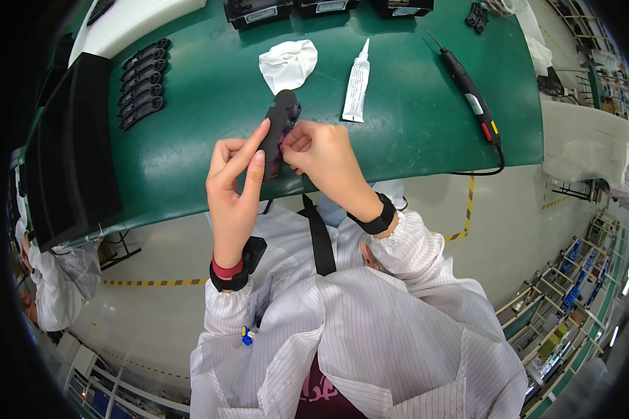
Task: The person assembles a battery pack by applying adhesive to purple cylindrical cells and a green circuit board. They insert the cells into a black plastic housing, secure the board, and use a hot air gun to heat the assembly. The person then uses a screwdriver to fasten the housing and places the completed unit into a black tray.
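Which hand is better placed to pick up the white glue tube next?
Probably the right hand: it is nearer the white plastic tube and pinches only the edge of the long black plastic part, which the left hand supports.

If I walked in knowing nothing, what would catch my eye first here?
Probably the two hands meeting mid-picture over the green table: the left hand and right hand both pinch a flat black plastic part. Just behind it lie a crumpled white cloth and a white tube, with a black pen-shaped tool to the right.
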Demonstrator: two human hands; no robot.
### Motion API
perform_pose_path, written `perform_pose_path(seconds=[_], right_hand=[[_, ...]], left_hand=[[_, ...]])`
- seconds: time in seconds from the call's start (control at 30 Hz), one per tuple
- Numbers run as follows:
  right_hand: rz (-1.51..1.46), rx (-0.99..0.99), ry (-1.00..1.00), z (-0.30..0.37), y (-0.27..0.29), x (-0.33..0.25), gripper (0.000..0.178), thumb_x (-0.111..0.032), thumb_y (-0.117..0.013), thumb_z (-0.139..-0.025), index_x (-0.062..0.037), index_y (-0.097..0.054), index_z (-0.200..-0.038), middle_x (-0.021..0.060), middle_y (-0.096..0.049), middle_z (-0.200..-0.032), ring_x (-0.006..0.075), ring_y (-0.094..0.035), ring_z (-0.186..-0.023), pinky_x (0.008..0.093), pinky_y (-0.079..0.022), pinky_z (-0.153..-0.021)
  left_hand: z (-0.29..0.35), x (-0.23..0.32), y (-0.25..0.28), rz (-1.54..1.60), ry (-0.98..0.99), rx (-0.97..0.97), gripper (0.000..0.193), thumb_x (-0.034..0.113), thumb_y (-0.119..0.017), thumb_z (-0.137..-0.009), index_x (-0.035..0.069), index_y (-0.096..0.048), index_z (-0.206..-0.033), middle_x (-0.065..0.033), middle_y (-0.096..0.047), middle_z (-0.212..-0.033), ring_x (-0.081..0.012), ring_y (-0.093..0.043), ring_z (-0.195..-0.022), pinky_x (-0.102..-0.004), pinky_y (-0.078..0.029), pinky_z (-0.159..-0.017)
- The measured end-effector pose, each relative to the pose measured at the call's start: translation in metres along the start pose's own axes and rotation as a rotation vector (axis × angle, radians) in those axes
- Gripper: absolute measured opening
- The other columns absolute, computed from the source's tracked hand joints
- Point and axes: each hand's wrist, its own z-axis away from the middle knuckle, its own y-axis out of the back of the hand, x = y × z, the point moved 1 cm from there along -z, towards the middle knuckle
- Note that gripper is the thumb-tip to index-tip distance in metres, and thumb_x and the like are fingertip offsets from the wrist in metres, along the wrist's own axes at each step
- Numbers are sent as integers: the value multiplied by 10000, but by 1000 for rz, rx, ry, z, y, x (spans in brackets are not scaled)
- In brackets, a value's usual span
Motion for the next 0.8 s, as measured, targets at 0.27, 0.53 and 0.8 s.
perform_pose_path(seconds=[0.27, 0.53, 0.8], right_hand=[[37, -47, -93, -1, 1, -2, 142, -9, -737, -772, 93, -695, -862, 129, -727, -711, 156, -704, -578, 264, -555, -536], [-189, -134, -263, -9, 10, -4, 148, -5, -745, -784, 102, -679, -862, 146, -721, -711, 173, -707, -581, 272, -568, -537], [-310, -85, -258, -2, 9, 9, 149, -18, -725, -884, 100, -671, -957, 153, -715, -748, 181, -706, -598, 282, -568, -509]], left_hand=[[1, 6, -3, 33, 27, 0, 329, 85, -629, -993, 111, -705, -1311, -34, -523, -941, -118, -514, -791, -253, -436, -711], [2, 1, -3, -4, 25, -3, 341, 88, -637, -983, 117, -701, -1317, -33, -522, -948, -134, -504, -835, -254, -422, -739], [2, 0, -2, -23, 8, -12, 349, 78, -607, -999, 98, -680, -1341, -17, -496, -953, -110, -471, -834, -238, -397, -721]])
